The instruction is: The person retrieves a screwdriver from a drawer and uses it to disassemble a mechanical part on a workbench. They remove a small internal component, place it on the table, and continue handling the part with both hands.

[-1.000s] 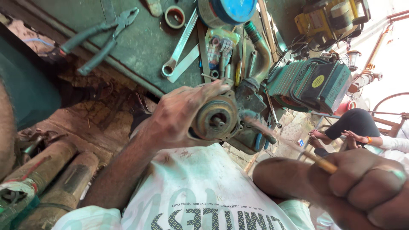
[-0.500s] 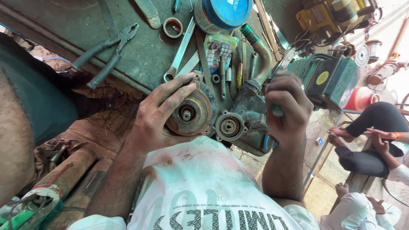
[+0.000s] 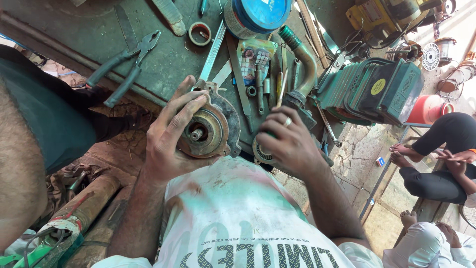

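My left hand point(image 3: 171, 136) grips a greasy round metal housing point(image 3: 208, 130) with a short shaft in its middle, fingers over its top edge. It is the left end of a grimy motor assembly lying at the front edge of the green workbench point(image 3: 74, 30). My right hand point(image 3: 290, 141), with a ring on one finger, is curled over the assembly's right side and covers most of a ribbed round part point(image 3: 261, 153). Whether it also holds a tool is hidden.
On the bench lie pliers point(image 3: 124, 67), a flat spanner point(image 3: 213, 49), a small ring-shaped cap point(image 3: 200, 33), a blue-lidded tin point(image 3: 258, 15), small tools and a green hose point(image 3: 303, 62). A green machine point(image 3: 372, 89) stands right; another person's legs point(image 3: 441, 144) beyond. Rusty pipes point(image 3: 82, 208) lie lower left.
My right hand came in from the lower right and now rests lower on the assembly. My left hand has shifted its grip on the round housing, which has turned a little.
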